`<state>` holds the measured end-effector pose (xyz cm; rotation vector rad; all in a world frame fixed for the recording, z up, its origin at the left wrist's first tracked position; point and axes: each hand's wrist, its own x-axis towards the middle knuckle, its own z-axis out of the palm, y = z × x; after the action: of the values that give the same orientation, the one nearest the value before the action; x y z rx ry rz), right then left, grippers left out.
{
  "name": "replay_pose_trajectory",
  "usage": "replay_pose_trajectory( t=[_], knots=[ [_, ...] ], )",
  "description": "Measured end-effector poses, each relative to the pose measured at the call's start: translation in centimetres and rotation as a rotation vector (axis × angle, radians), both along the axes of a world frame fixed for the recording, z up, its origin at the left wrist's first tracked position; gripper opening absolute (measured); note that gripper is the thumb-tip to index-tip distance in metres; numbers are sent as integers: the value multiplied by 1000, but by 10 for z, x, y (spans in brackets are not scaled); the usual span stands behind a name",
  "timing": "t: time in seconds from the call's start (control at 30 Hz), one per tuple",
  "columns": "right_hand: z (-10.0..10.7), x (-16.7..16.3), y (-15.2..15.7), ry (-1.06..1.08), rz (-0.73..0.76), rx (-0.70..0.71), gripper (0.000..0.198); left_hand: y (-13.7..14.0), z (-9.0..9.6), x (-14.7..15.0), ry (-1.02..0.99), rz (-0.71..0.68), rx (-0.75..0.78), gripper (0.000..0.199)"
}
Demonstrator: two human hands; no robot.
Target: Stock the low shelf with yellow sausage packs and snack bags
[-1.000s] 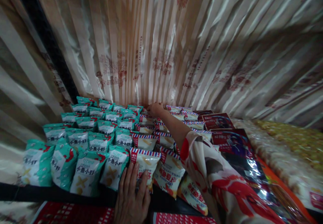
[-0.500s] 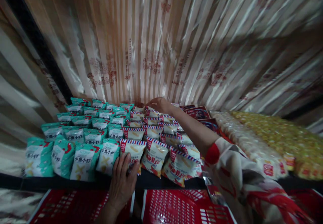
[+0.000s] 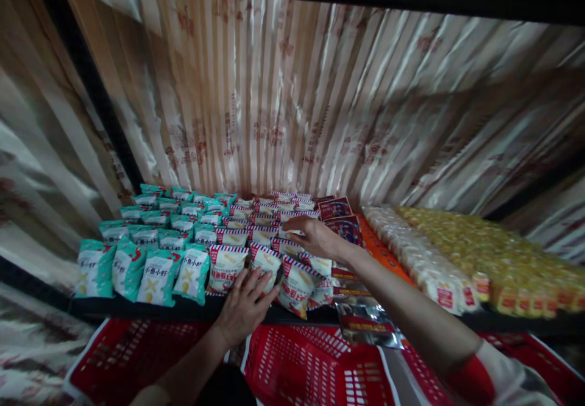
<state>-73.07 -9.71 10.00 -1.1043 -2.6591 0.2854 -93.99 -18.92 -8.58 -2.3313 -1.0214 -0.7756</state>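
My left hand (image 3: 247, 308) lies with fingers spread against the front of a white, red and blue snack bag (image 3: 265, 261) at the shelf edge. Above the same group of bags, my right hand (image 3: 313, 236) points leftward with fingers slightly apart and bent. Its fingertips are at the top of a bag in a middle row; no bag is seen gripped. A front white bag (image 3: 296, 287) leans to the right of my left hand. Teal snack bags (image 3: 158, 277) stand in rows on the left.
Dark boxes (image 3: 342, 228) and silver-edged packets (image 3: 368, 320) lie right of the white bags. Farther right are rows of clear-wrapped white packs (image 3: 420, 259) and yellow packs (image 3: 503, 253). Red baskets (image 3: 315, 363) sit below the black shelf edge (image 3: 283, 314). Striped foil sheeting (image 3: 256, 101) hangs behind.
My right hand has drawn back from the rear rows to the middle rows. My left hand has shifted right along the front bags. The view has shifted, showing the upper shelf beam.
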Motion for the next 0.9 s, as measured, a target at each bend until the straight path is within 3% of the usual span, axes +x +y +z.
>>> replay_pose_trajectory(
  t=[0.3, 0.5, 0.73, 0.9],
  knots=[
    [-17, 18, 3, -48, -78, -35, 26, 17, -8, 3, -41, 85, 51, 43],
    [-33, -13, 29, -71, -37, -4, 31, 18, -10, 2, -35, 53, 15, 43],
    [-42, -48, 68, -231, -196, -90, 42, 17, -8, 4, -37, 56, 22, 43],
    [-41, -62, 79, -352, -205, -147, 52, 17, -6, 3, -26, 70, 48, 41]
  ],
)
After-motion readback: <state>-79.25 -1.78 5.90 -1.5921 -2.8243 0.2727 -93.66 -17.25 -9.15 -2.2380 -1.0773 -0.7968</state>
